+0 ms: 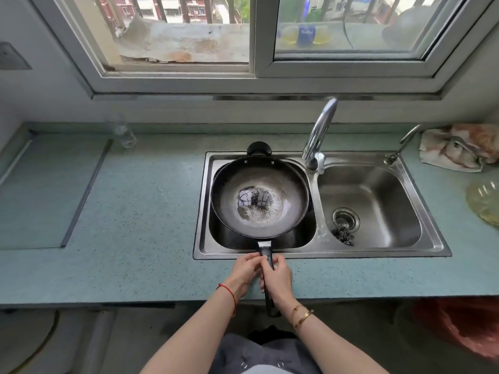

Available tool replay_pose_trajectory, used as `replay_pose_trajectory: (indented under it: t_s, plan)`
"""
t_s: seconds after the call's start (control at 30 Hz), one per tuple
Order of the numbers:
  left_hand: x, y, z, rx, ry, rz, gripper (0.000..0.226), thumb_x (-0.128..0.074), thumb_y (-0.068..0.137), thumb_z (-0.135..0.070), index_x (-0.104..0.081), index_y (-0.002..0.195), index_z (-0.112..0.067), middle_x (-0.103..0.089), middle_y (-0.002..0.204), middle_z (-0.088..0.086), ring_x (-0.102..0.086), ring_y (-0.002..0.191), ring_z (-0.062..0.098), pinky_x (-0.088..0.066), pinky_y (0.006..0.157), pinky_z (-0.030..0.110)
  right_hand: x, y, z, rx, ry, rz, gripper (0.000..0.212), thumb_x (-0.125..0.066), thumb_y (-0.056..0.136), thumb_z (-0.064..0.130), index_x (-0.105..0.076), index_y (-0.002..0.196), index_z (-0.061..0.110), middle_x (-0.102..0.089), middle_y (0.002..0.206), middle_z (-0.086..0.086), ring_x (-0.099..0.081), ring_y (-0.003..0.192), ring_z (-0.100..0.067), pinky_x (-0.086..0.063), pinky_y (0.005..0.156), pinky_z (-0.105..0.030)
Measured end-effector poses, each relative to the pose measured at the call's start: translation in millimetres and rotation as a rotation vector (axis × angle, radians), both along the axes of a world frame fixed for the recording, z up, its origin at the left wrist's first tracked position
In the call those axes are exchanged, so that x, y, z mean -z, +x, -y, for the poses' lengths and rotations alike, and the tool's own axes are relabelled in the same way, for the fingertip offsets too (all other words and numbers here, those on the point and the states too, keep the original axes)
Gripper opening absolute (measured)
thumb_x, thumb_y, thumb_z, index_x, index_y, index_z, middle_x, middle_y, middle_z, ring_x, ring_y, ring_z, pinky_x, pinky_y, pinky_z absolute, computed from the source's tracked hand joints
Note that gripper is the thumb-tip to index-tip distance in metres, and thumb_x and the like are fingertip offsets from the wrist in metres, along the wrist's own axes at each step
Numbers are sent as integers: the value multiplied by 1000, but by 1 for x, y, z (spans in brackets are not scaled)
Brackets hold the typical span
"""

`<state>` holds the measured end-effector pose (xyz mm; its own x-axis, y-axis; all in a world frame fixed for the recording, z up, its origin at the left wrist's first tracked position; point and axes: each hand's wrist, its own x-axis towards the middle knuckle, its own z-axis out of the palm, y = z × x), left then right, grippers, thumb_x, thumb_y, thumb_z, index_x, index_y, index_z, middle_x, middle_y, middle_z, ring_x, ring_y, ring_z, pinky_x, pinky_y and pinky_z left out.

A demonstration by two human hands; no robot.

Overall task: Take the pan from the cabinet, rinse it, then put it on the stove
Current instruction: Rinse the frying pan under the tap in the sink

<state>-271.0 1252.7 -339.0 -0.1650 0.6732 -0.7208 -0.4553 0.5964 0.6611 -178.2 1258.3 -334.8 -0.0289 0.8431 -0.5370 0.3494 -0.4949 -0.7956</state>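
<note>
A dark, round pan (259, 195) with a worn grey inside sits over the left basin of the steel sink (321, 247). A small puddle of water lies in its middle. Its long black handle points toward me across the sink's front rim. My left hand (244, 271) and my right hand (278, 279) both grip that handle, side by side, just in front of the sink. The chrome faucet (318, 136) stands behind the divider between the two basins, and no water stream is visible.
The right basin holds a drain strainer (345, 218) with a dark scrubber beside it. A crumpled cloth (459, 149) and a glass bowl (486, 201) lie at the right. A clear bottle (124, 133) stands at the back left on the teal counter (135, 211). A window spans the wall behind.
</note>
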Motion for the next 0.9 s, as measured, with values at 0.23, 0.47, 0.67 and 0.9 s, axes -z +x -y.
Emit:
replay_pose_trajectory:
  t_s: [0.23,0.47,0.67,0.9]
  plan:
    - [10,0,-6,-5,-39,-55,15,-63,91,-1,-59,105,0,-65,86,12,-64,73,17,-56,58,15,7,6,-4,-106,10,76,22,-54,97,30,-52,100,8,-65,70,-12,-56,35,-8,-44,36,-22]
    - [17,-3,-10,-9,-108,-146,45,-75,82,-1,-57,121,12,-67,101,20,-66,75,14,-54,53,12,8,20,-14,-435,69,379,26,-46,94,45,-49,98,20,-68,96,-6,-63,88,-29,-45,69,-35]
    - [20,0,-13,-81,-168,-149,36,-80,74,3,-67,107,12,-70,79,13,-69,62,11,-54,51,13,10,30,-25,-608,109,476,24,-47,95,46,-44,92,22,-57,91,1,-54,81,-21,-43,70,-32]
    - [22,5,-12,-150,-193,-177,36,-83,70,2,-69,101,13,-72,92,23,-70,73,21,-57,54,16,14,39,-44,-741,159,578,36,-57,88,60,-56,83,24,-73,96,-3,-67,95,-25,-41,67,-29]
